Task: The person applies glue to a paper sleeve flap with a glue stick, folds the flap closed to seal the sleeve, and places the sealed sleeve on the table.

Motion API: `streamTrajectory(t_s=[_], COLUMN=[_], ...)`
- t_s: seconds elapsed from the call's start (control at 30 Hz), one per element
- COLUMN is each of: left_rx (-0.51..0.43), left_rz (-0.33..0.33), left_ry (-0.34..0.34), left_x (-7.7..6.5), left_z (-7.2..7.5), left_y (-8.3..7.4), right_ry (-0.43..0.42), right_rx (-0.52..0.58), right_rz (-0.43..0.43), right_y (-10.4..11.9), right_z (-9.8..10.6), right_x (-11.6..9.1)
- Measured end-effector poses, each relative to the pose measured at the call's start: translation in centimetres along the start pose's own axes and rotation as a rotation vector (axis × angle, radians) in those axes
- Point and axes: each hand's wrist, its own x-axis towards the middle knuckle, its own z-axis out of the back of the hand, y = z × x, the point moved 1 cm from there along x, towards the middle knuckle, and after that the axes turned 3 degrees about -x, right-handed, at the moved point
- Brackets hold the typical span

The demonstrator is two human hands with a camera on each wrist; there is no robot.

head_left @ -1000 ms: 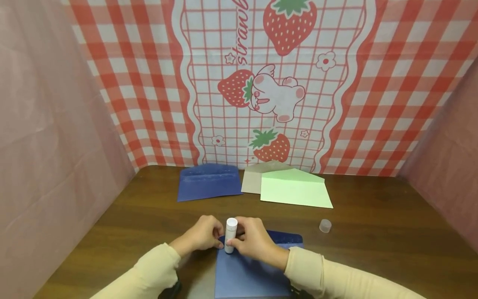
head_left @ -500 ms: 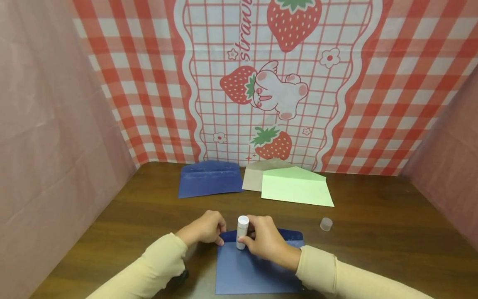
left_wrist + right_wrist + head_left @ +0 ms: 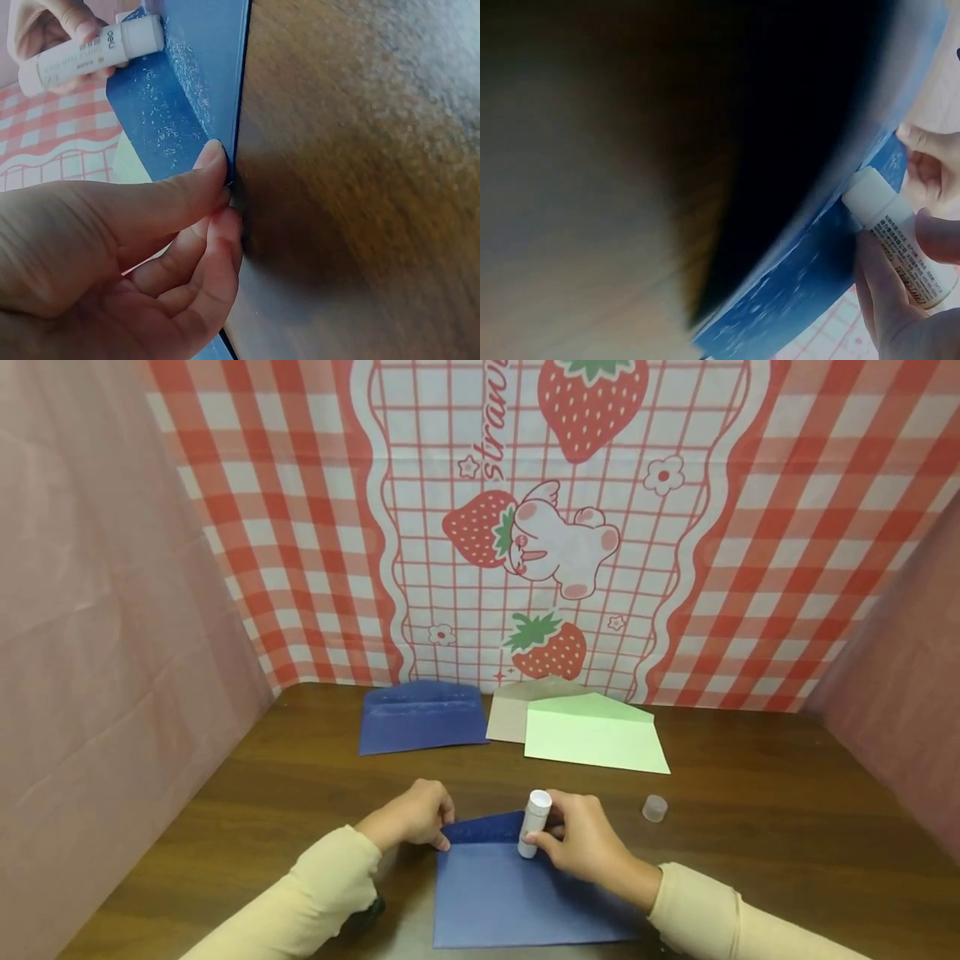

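Note:
A blue envelope (image 3: 517, 897) lies near the table's front, its dark blue flap (image 3: 480, 830) opened away from the person. My right hand (image 3: 588, 839) grips a white glue stick (image 3: 535, 827) between thumb and fingers, its lower end down at the flap's fold. At the envelope's left corner, my left hand (image 3: 420, 814) pinches the paper, thumb on top. In the left wrist view, whitish glue smears cover the flap (image 3: 154, 112) and run along the fold. The right wrist view shows printed text on the glue stick (image 3: 900, 240).
Farther back lies another blue envelope (image 3: 423, 727) with whitish marks near its flap. Beside it, a light green envelope (image 3: 592, 743) overlaps a beige one (image 3: 508, 720). A small clear cap (image 3: 655, 808) sits on the wooden table (image 3: 772, 827) at the right. A checked strawberry cloth (image 3: 300, 527) hangs behind.
My right hand has slid the glue stick rightward along the flap's fold, from the left corner to about the middle. My left hand keeps its pinch on the corner.

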Motion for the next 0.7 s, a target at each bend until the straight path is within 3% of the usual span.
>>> streamTrajectory(t_s=[0.3, 0.7], left_rx=[0.002, 0.024], left_rz=[0.035, -0.006], left_ry=[0.009, -0.017], left_x=[-0.1, -0.3], left_z=[-0.1, -0.2], left_y=[-0.1, -0.2], right_ry=[-0.034, -0.108], right_rx=[-0.074, -0.143], right_rz=[-0.05, -0.097], right_y=[-1.8, -3.7], right_z=[2.2, 4.6], right_x=[-1.3, -3.1])
